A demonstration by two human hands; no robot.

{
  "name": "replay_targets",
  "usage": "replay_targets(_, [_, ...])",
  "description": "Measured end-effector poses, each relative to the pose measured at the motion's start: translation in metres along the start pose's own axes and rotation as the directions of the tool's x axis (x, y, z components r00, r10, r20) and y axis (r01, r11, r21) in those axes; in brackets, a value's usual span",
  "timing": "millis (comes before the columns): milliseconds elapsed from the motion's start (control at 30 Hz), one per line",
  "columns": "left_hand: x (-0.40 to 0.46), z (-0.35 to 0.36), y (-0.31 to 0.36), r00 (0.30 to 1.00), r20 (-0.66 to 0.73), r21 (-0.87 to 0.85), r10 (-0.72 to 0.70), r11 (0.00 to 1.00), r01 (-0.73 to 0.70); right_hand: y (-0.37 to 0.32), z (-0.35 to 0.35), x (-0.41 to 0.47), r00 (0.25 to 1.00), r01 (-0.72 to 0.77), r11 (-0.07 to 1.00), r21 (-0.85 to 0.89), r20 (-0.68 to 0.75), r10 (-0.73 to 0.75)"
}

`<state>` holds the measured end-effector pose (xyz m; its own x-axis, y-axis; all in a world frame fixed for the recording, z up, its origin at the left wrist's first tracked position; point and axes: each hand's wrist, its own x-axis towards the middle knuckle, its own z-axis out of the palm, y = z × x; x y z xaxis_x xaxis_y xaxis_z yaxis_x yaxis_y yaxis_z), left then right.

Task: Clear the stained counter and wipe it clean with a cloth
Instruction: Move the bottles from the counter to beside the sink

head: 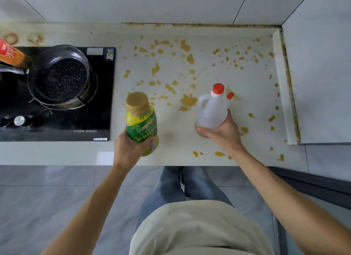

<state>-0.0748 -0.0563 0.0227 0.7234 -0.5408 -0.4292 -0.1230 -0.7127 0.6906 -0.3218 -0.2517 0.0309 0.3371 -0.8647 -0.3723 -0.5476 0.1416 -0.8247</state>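
The white counter [209, 72] is spattered with many yellow-brown stains, thickest in the middle and toward the back right. My left hand [129, 150] grips a yellow-green labelled bottle [141, 121] with a tan cap, held near the counter's front edge. My right hand [222, 131] grips a clear plastic jug [211, 110] with a red cap and a small red spout cap, over the counter's middle. No cloth is in view.
A black gas hob [98, 95] lies at the left with a dark speckled pot [60, 77] on its burner. A red-labelled bottle [11, 54] pokes in at the far left. Tiled walls close the back and right. A raised ledge [284, 87] borders the counter's right side.
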Motion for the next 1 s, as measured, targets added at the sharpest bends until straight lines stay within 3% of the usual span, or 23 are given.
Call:
replay_targets(233, [-0.049, 0.002, -0.034, 0.999, 0.012, 0.031, -0.052, 0.998, 0.052, 0.032, -0.014, -0.048, 0.995, -0.062, 0.994, -0.093, 0.067, 0.069])
replay_targets(467, [-0.093, 0.007, -0.050, 0.987, -0.070, -0.082, -0.146, 0.987, 0.140, 0.053, -0.034, -0.059, 0.975, -0.066, 0.968, -0.242, 0.189, 0.114])
replay_targets(600, [-0.135, 0.014, -0.085, 0.960, -0.157, -0.169, -0.231, 0.964, 0.204, 0.050, -0.028, -0.059, 0.957, 0.016, 0.940, -0.340, 0.276, 0.084])
replay_targets(767, [-0.208, 0.027, -0.135, 0.878, -0.234, -0.275, -0.417, 0.895, 0.351, 0.031, 0.006, -0.056, 0.888, 0.143, 0.888, -0.437, 0.453, 0.079])
replay_targets(1000, [-0.319, 0.054, -0.191, 0.635, -0.311, -0.481, -0.707, 0.693, 0.536, -0.015, 0.103, -0.074, 0.706, 0.463, 0.776, -0.428, 0.708, -0.031])
